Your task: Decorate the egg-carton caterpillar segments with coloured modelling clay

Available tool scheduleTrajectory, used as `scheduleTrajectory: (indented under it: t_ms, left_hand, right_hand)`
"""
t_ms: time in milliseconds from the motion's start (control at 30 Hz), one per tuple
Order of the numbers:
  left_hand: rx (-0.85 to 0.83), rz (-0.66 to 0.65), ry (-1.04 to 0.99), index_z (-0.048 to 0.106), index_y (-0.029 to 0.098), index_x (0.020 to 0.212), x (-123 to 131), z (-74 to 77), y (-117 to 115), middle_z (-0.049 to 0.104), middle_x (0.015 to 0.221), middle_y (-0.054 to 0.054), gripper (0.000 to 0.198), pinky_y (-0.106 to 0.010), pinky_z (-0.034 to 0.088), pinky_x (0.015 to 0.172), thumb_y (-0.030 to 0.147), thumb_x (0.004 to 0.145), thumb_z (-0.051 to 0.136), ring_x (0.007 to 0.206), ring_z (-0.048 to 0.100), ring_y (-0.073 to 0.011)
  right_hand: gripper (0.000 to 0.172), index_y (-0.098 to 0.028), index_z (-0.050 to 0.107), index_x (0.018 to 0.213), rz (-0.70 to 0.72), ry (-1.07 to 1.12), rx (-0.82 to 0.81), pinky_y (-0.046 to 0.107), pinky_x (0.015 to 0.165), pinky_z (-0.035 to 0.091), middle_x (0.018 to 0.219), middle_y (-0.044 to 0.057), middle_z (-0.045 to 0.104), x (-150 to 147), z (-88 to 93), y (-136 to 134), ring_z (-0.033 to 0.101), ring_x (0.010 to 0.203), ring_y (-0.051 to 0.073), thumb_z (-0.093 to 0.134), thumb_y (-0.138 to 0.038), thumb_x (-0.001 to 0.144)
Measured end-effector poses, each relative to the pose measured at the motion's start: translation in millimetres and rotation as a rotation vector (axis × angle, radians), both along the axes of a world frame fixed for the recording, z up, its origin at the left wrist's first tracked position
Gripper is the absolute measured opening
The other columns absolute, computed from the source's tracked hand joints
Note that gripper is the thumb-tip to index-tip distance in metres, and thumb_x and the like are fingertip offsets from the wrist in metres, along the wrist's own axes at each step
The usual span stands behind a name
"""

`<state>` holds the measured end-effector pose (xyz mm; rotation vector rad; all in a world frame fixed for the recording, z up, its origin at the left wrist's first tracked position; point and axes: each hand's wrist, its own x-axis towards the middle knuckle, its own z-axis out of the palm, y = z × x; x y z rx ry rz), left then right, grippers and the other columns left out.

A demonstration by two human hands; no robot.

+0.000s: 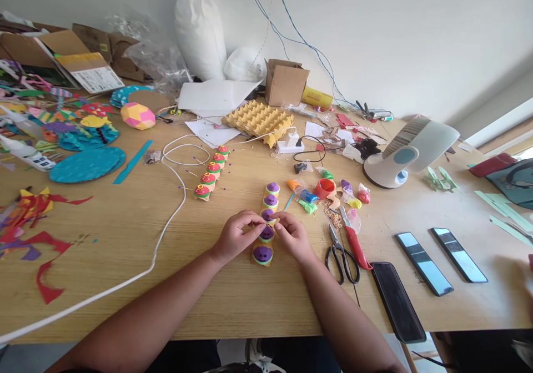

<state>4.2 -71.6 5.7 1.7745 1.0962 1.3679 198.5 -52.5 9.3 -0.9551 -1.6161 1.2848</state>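
A strip of egg-carton cups (262,255) stands upright on the table in front of me, topped with purple clay that bears small dark face marks. My left hand (240,232) is closed in a pinch at the strip's left side, by the middle cups. From the right, my right hand (292,236) reaches in with thumb and forefinger bent close together over the same cups. Whatever lies between the fingertips is too small to make out. Beyond, to the left, stands a second strip of cups (211,174) with red and green clay and pins at its sides.
Scissors (342,255), a red-handled knife (353,240) and several phones (397,301) lie on the right. Clay packets (308,196) surround a red tape roll (324,188). A white fan (410,151) stands behind. A white cable (160,234) crosses the left side.
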Motion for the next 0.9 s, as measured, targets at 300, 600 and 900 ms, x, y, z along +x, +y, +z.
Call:
scheduleTrajectory:
  t_ms: [300,600,900]
  left_hand:
    - [-0.003,-0.007,0.010,0.071,0.019,0.086,-0.5,1.2,-0.7,0.071,0.085,-0.003,0.010,-0.026,0.053,0.080,0.024,0.093,0.065,0.083,0.067,-0.0145]
    - [-0.057,-0.001,-0.007,0.071,0.018,0.086,-0.5,6.1,-1.2,0.070,0.084,-0.004,0.017,-0.026,0.052,0.077,0.029,0.095,0.062,0.081,0.065,-0.0147]
    - [-0.035,0.004,-0.002,0.072,0.019,0.088,0.0,2.2,-0.7,0.071,0.086,-0.004,0.012,-0.025,0.054,0.074,0.028,0.093,0.065,0.081,0.066,-0.0150]
  right_hand:
    - [0.033,-0.016,0.078,0.104,-0.023,-0.107,0.060,0.026,0.050,0.021,0.055,-0.007,0.034,-2.4,-6.2,-2.2,0.027,0.051,0.008,0.069,-0.043,0.088]
    - [0.032,-0.016,0.075,0.093,-0.079,-0.039,-0.015,0.025,0.052,0.025,0.057,-0.005,0.040,-2.0,-4.1,-1.9,0.031,0.053,0.009,0.069,-0.047,0.085]
    - [0.044,-0.019,0.067,0.088,-0.029,0.009,-0.131,0.025,0.053,0.034,0.064,-0.002,0.053,-2.9,-4.2,-1.9,0.041,0.056,0.011,0.070,-0.062,0.081]
